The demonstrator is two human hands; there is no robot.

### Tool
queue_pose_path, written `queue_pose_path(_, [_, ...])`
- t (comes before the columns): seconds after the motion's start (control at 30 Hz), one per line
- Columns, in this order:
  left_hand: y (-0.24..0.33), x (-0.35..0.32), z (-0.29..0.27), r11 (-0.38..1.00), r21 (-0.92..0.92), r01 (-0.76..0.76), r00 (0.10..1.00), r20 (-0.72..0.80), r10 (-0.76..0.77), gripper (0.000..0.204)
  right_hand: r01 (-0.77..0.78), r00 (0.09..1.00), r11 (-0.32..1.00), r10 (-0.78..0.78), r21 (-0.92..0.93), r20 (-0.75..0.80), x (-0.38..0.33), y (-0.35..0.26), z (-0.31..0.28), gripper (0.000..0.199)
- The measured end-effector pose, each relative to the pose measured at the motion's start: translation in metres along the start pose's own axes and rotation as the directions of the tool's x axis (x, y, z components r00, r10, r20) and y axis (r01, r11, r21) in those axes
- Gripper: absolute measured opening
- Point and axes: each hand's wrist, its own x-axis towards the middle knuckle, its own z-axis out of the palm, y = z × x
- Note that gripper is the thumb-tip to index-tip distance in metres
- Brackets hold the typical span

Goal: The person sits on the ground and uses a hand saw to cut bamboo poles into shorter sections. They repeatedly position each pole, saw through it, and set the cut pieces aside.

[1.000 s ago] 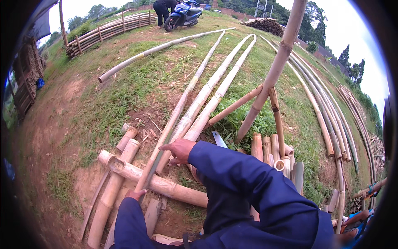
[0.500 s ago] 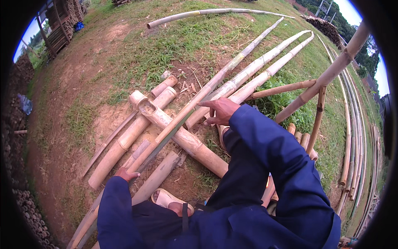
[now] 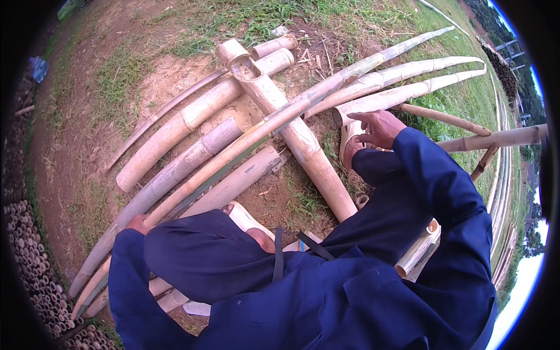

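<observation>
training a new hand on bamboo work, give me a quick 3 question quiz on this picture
1. True or false: the right hand rests by the cut end of a pale bamboo pole.
2. Multiple choice: the notched thick bamboo post lies (A) upright in the ground, (B) flat under the long thin pole, (C) on the person's shoulder.
3. Which hand is at the near end of the long thin pole, mostly hidden by a blue sleeve?

Key: 1 true; 2 B; 3 the left hand.
</observation>
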Motion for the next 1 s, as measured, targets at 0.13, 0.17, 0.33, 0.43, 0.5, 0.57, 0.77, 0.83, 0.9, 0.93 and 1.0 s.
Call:
queue_pose_path(0.13, [0.009, 0.008, -0.008, 0.999, -0.008, 0.031, 0.999, 0.019, -0.031, 0.065, 0.292, 0.945, 0.948, -0.307, -0.129, -0.117, 0.069, -0.063, 0.021, 0.074])
queue_pose_path(0.17, [-0.003, 0.012, -0.001, 0.999, 0.038, 0.038, 0.998, -0.044, -0.036, 0.066, 0.363, 0.913, 0.926, -0.376, -0.104, -0.162, 0.091, -0.085, 0.031, 0.076])
queue_pose_path(0.33, [0.005, 0.007, -0.007, 0.999, 0.045, 0.006, 0.997, 0.083, -0.01, 0.071, 0.604, 0.773, 0.794, -0.604, -0.066, -0.195, 0.153, -0.162, 0.094, 0.064])
queue_pose_path(0.43, [0.018, -0.008, -0.012, 0.998, 0.06, 0.001, 0.999, 0.043, -0.004, 0.078, 0.612, 0.771, 0.783, -0.558, 0.114, -0.307, 0.164, -0.158, 0.122, 0.047])
queue_pose_path(0.5, [0.023, -0.014, -0.009, 0.994, 0.111, 0.024, 0.999, 0.02, -0.026, 0.089, 0.631, 0.751, 0.77, -0.575, 0.096, -0.324, 0.163, -0.154, 0.126, 0.049])
queue_pose_path(0.57, [0.018, -0.022, -0.002, 0.991, 0.122, 0.053, 0.998, 0.009, -0.054, 0.1, 0.625, 0.767, 0.764, -0.561, 0.163, -0.313, 0.161, -0.16, 0.128, 0.051])
queue_pose_path(0.77, [0.041, -0.003, -0.02, 0.975, 0.199, -0.1, 0.991, -0.069, 0.116, 0.097, 0.649, 0.737, 0.748, -0.574, 0.137, -0.357, 0.174, -0.147, 0.14, 0.055])
queue_pose_path(0.83, [0.103, 0.01, -0.059, 0.979, 0.134, -0.156, 0.973, -0.15, 0.175, 0.092, 0.641, 0.737, 0.758, -0.565, 0.12, -0.371, 0.175, -0.138, 0.139, 0.054])
queue_pose_path(0.9, [0.158, 0.007, -0.087, 0.956, 0.208, -0.207, 0.955, -0.171, 0.244, 0.086, 0.629, 0.738, 0.772, -0.555, 0.095, -0.383, 0.175, -0.139, 0.138, 0.054])
queue_pose_path(0.93, [0.177, 0.01, -0.092, 0.929, 0.248, -0.273, 0.93, -0.179, 0.321, 0.083, 0.634, 0.73, 0.766, -0.55, 0.104, -0.406, 0.175, -0.139, 0.14, 0.052])
queue_pose_path(1.0, [0.222, 0.013, -0.087, 0.899, 0.321, -0.298, 0.923, -0.145, 0.357, 0.08, 0.665, 0.701, 0.737, -0.559, 0.122, -0.443, 0.176, -0.147, 0.142, 0.05])
